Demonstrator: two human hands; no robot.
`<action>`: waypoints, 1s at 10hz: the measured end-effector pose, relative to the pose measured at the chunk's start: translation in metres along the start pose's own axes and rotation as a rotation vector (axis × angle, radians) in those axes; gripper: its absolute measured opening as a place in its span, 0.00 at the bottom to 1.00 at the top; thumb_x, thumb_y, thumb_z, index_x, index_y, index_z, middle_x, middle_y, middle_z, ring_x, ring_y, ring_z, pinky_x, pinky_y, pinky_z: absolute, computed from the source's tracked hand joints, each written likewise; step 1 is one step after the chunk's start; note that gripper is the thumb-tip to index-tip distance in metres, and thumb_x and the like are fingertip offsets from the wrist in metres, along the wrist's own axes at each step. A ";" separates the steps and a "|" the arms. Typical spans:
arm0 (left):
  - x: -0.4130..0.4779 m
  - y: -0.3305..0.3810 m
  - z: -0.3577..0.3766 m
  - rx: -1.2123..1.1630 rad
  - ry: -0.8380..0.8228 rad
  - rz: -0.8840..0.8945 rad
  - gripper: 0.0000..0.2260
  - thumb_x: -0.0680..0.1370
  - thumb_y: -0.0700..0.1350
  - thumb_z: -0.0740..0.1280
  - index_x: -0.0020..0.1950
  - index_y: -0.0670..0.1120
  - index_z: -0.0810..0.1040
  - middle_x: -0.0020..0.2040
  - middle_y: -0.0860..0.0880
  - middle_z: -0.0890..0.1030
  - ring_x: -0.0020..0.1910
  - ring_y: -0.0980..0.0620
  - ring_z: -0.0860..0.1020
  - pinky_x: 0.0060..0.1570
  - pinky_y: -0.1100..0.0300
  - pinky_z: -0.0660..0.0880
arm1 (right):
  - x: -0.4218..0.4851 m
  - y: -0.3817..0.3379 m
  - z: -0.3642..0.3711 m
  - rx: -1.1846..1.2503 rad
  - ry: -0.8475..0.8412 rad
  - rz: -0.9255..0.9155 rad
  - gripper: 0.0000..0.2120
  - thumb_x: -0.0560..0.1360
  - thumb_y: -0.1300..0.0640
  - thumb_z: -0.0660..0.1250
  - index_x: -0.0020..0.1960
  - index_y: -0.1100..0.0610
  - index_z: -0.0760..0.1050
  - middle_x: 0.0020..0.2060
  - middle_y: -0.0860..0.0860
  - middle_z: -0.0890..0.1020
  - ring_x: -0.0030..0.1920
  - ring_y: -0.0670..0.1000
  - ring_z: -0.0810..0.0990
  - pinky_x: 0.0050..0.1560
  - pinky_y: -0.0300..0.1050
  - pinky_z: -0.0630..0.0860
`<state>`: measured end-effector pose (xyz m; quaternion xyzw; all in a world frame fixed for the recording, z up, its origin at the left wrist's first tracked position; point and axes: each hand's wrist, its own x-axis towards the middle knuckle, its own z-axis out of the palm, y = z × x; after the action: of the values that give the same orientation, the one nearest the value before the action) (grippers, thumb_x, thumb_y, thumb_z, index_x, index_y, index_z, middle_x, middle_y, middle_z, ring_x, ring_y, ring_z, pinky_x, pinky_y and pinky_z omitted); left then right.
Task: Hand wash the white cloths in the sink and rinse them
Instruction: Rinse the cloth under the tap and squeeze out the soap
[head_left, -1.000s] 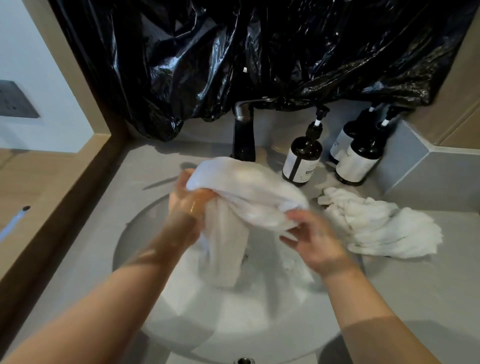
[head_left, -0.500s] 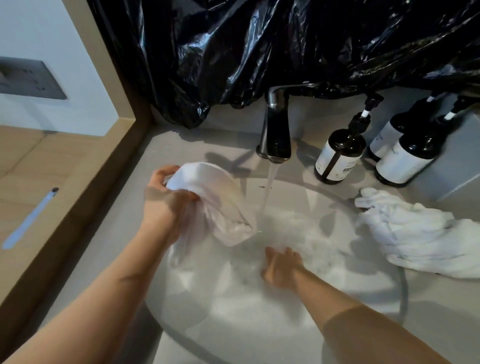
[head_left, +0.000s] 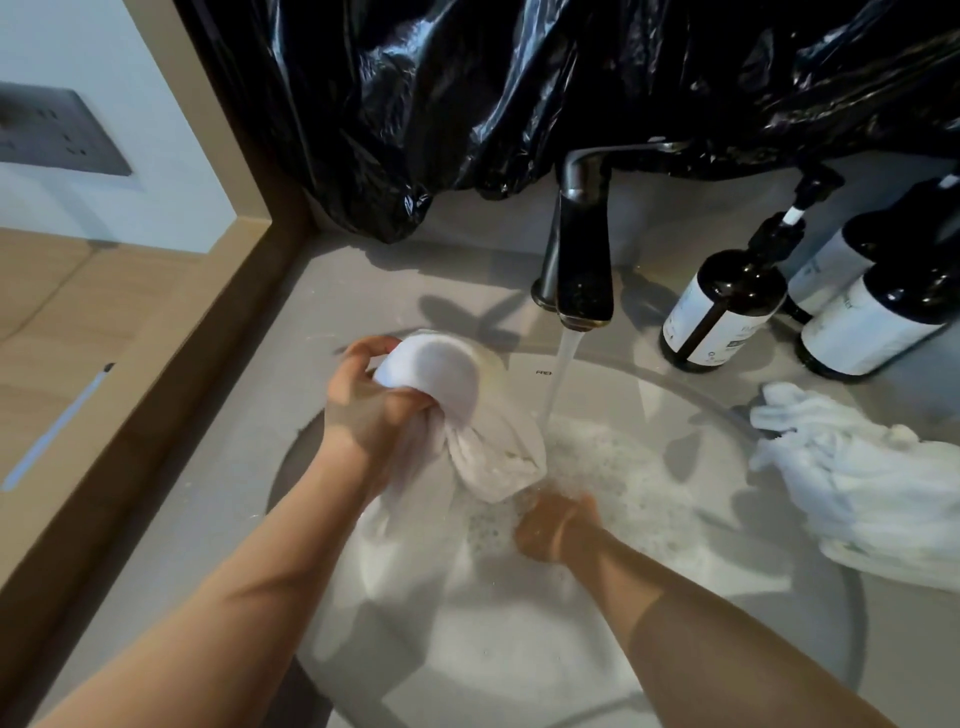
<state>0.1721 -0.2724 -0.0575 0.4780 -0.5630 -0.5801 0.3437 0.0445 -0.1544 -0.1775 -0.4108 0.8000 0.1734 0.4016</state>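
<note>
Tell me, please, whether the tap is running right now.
Running: a stream of water falls from the tap spout into the foamy basin.

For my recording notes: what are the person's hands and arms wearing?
Nothing visible: the left hand and right hand are ungloved. The left forearm and right forearm are bare, with no sleeves. No watch, bracelet or ring shows.

Left hand (head_left: 363, 415) grips a cloth (head_left: 447, 379); right hand (head_left: 558, 527) seemingly underwater.

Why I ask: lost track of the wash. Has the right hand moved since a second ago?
Yes. The right hand left the cloth and dropped into the sudsy sink, below the faucet.
</note>
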 end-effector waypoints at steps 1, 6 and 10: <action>0.002 0.004 -0.004 0.020 -0.018 -0.014 0.19 0.69 0.30 0.70 0.50 0.51 0.73 0.40 0.54 0.76 0.37 0.55 0.75 0.31 0.63 0.77 | 0.001 0.006 -0.010 0.393 0.197 -0.075 0.20 0.82 0.51 0.51 0.73 0.52 0.63 0.70 0.53 0.70 0.64 0.53 0.72 0.63 0.45 0.69; -0.015 -0.020 0.057 -0.527 -0.353 -0.254 0.13 0.77 0.43 0.58 0.56 0.39 0.77 0.42 0.40 0.81 0.48 0.41 0.82 0.36 0.56 0.76 | -0.063 0.027 -0.021 2.404 -0.068 -0.465 0.28 0.72 0.31 0.57 0.62 0.47 0.75 0.56 0.52 0.82 0.58 0.57 0.80 0.60 0.67 0.67; 0.010 -0.032 0.027 -0.352 -0.757 -0.884 0.41 0.64 0.75 0.59 0.69 0.49 0.72 0.66 0.38 0.74 0.59 0.31 0.75 0.50 0.35 0.75 | -0.077 0.043 -0.052 1.797 0.586 -0.478 0.17 0.60 0.58 0.72 0.49 0.53 0.79 0.36 0.48 0.85 0.38 0.48 0.83 0.35 0.41 0.78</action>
<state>0.1479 -0.2690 -0.0935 0.3631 -0.2898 -0.8819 -0.0797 0.0102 -0.1198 -0.0869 -0.1299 0.5979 -0.6965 0.3750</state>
